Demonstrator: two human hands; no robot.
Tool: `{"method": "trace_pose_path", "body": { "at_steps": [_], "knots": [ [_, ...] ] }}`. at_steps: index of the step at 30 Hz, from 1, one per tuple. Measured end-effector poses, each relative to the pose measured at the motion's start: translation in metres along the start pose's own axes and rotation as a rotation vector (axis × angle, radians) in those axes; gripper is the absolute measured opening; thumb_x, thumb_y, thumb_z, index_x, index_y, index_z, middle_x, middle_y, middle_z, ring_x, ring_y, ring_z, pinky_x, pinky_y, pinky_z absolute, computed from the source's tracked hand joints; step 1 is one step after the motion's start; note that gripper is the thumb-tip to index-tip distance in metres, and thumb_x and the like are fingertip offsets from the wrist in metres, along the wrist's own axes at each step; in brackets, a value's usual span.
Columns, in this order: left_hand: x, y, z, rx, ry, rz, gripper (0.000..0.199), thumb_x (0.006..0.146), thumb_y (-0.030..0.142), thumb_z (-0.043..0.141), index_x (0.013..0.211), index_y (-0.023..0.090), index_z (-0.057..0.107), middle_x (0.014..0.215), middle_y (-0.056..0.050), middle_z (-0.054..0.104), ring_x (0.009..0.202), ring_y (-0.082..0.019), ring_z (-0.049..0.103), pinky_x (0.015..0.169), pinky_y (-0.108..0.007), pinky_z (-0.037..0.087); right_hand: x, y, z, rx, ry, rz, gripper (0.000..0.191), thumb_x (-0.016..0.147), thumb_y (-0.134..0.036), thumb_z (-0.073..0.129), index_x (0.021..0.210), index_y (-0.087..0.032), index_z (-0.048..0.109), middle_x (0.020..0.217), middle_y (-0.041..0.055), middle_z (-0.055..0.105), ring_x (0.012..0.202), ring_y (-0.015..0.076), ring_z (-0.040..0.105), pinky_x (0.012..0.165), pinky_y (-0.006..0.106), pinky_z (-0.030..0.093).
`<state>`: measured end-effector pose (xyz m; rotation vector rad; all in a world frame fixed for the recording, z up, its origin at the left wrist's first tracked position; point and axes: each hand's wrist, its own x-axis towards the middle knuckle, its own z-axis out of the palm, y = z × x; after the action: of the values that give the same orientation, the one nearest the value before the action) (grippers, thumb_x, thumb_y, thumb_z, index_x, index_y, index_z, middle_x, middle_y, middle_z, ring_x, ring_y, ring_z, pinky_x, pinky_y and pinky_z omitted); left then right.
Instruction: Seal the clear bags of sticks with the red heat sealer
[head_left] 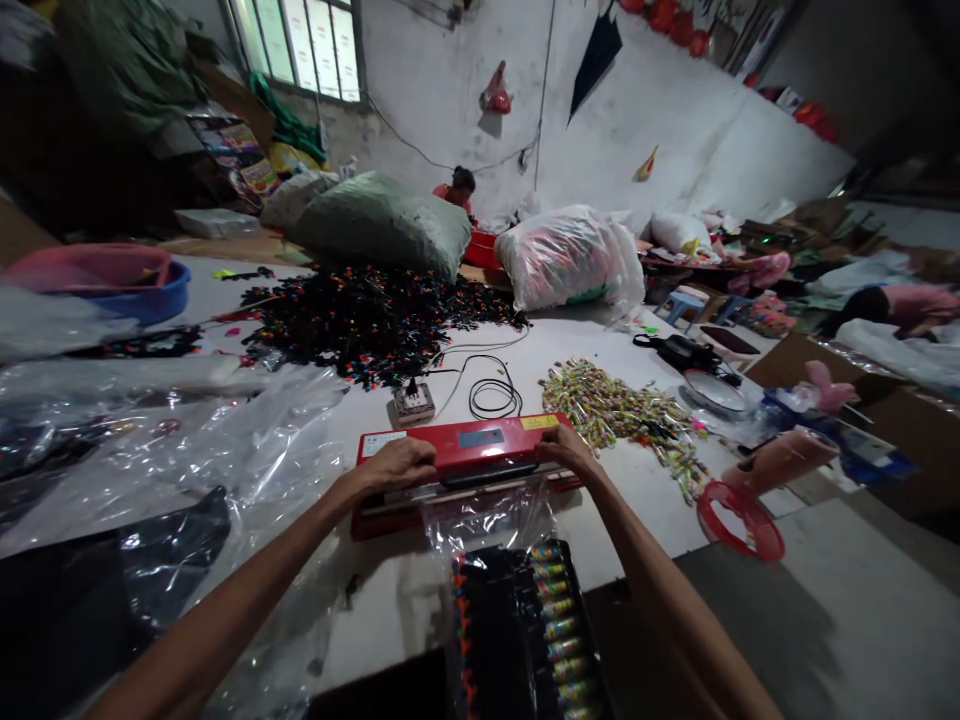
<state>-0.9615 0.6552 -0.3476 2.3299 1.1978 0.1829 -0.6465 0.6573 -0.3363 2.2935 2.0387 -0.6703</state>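
A red bag sealer [480, 447] with a long lid lies across the table in front of me. My left hand [401, 464] is closed over the left end of its lid. At the right end, my right hand [564, 450] has its fingers curled on the lid edge. The mouth of a clear plastic bag [487, 515] lies at the sealer's front edge, between my hands. Inside the bag, a black pack [502, 620] hangs toward me, with orange tips down its left side and a column of colourful wrapped tubes [559, 625] down its right.
Behind the sealer are a socket box [413, 402], a coiled cable [495, 398] and a heap of black pieces [367, 320]. Small colourful tubes [607, 400] lie right. Plastic sheets [285, 450] cover the left; a red basket [741, 520] stands right. One person [457, 188] sits behind sacks.
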Motion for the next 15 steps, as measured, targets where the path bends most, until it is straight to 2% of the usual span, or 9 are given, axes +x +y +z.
{"method": "trace_pose_path", "body": {
  "at_steps": [2, 5, 8, 10, 12, 15],
  "knots": [
    [0.000, 0.001, 0.002, 0.011, 0.076, -0.043, 0.018, 0.080, 0.027, 0.045, 0.071, 0.021, 0.059, 0.075, -0.002, 0.062, 0.072, -0.017, 0.055, 0.066, -0.025, 0.037, 0.001, -0.001, 0.003, 0.011, 0.068, 0.020, 0.018, 0.075, -0.025, 0.053, 0.077, -0.016, 0.069, 0.075, 0.0039, 0.066, 0.072, 0.0144, 0.058, 0.055, 0.020, 0.032],
    [0.004, 0.002, 0.007, 0.062, 0.215, -0.169, 0.020, 0.083, 0.024, 0.039, 0.078, 0.019, 0.058, 0.085, -0.007, 0.064, 0.083, -0.022, 0.057, 0.079, -0.032, 0.037, 0.009, -0.011, 0.007, 0.013, 0.197, 0.081, 0.022, 0.080, -0.026, 0.049, 0.082, -0.016, 0.067, 0.082, 0.0073, 0.066, 0.077, 0.0169, 0.058, 0.058, 0.023, 0.031],
    [0.012, 0.004, 0.011, 0.095, 0.317, -0.298, 0.022, 0.083, 0.021, 0.036, 0.087, 0.017, 0.058, 0.097, -0.011, 0.065, 0.093, -0.025, 0.057, 0.084, -0.036, 0.036, 0.009, -0.031, 0.007, 0.026, 0.336, 0.125, 0.028, 0.087, -0.028, 0.040, 0.094, -0.016, 0.064, 0.091, 0.0099, 0.066, 0.084, 0.0187, 0.057, 0.063, 0.025, 0.032],
    [0.016, 0.004, 0.012, 0.103, 0.349, -0.364, 0.025, 0.084, 0.019, 0.036, 0.094, 0.016, 0.059, 0.100, -0.012, 0.064, 0.095, -0.025, 0.057, 0.084, -0.036, 0.037, -0.001, -0.047, 0.009, 0.097, 0.414, 0.069, 0.030, 0.089, -0.031, 0.037, 0.101, -0.017, 0.061, 0.093, 0.0085, 0.065, 0.084, 0.0172, 0.057, 0.064, 0.024, 0.033],
    [0.018, 0.004, 0.011, 0.105, 0.363, -0.401, 0.027, 0.084, 0.018, 0.036, 0.096, 0.015, 0.059, 0.100, -0.013, 0.064, 0.095, -0.025, 0.058, 0.083, -0.035, 0.038, -0.016, -0.063, 0.013, 0.203, 0.347, -0.108, 0.028, 0.088, -0.036, 0.041, 0.096, -0.018, 0.061, 0.086, 0.0051, 0.065, 0.077, 0.0148, 0.056, 0.062, 0.023, 0.032],
    [0.017, 0.002, 0.011, 0.092, 0.375, -0.426, 0.027, 0.085, 0.020, 0.035, 0.092, 0.014, 0.060, 0.096, -0.014, 0.064, 0.093, -0.025, 0.059, 0.082, -0.035, 0.039, -0.038, -0.079, 0.027, 0.209, -0.010, -0.351, 0.025, 0.079, -0.042, 0.056, 0.076, -0.018, 0.063, 0.068, 0.0000, 0.060, 0.064, 0.0126, 0.052, 0.055, 0.021, 0.028]
  ]
}}
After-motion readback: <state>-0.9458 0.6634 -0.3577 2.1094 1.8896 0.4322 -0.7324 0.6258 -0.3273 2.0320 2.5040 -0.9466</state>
